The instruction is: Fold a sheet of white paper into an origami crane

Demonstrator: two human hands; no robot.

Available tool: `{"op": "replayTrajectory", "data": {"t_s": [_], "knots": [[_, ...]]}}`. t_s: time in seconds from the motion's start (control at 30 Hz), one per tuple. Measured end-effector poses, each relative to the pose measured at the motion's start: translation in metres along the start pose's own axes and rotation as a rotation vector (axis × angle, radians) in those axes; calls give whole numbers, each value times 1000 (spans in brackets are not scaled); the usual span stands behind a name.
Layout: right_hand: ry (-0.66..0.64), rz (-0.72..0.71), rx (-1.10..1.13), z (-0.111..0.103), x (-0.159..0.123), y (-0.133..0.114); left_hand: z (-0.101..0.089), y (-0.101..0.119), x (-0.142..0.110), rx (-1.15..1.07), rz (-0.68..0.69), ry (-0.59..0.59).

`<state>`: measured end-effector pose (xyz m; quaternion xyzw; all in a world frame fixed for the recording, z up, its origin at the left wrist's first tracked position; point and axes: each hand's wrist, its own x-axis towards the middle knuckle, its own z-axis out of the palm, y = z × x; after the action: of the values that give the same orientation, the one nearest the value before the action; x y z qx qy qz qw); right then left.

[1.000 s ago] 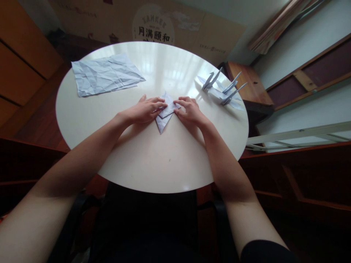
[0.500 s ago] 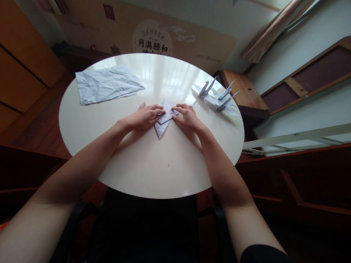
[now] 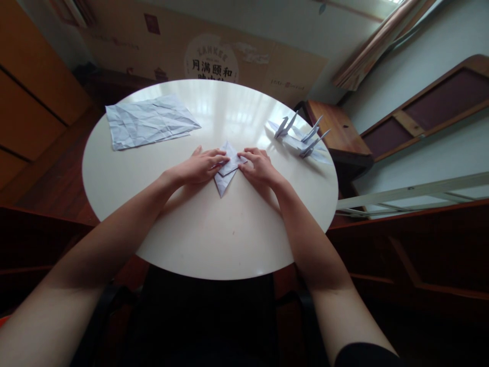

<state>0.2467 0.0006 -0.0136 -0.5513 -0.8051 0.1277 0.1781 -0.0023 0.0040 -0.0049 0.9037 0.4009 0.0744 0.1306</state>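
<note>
A brown panel with printed lettering [image 3: 212, 69] stands behind the glossy white table [image 3: 233, 250], whose top mirrors bright light. The folded paper [image 3: 222, 184] lies near its middle, one point towards me. My left hand [image 3: 204, 165] and right hand [image 3: 260, 165] flank it with fingers half curled on its sides, probably to steady it; whether either truly pinches, I can't tell. Creased sheets [image 3: 151, 122] at left and paper birds [image 3: 304, 142] at right sit well apart, seemingly leaving my hands room

Head cam, facing fwd & dn, near white tbl [image 3: 214, 239]
</note>
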Motion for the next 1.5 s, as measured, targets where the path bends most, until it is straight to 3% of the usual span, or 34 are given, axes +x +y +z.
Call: {"op": "replayTrajectory", "data": {"t_s": [1.5], "knots": [[6,-1,9,1,0,0,-4,2,-1,-41,-3,-2]]}}
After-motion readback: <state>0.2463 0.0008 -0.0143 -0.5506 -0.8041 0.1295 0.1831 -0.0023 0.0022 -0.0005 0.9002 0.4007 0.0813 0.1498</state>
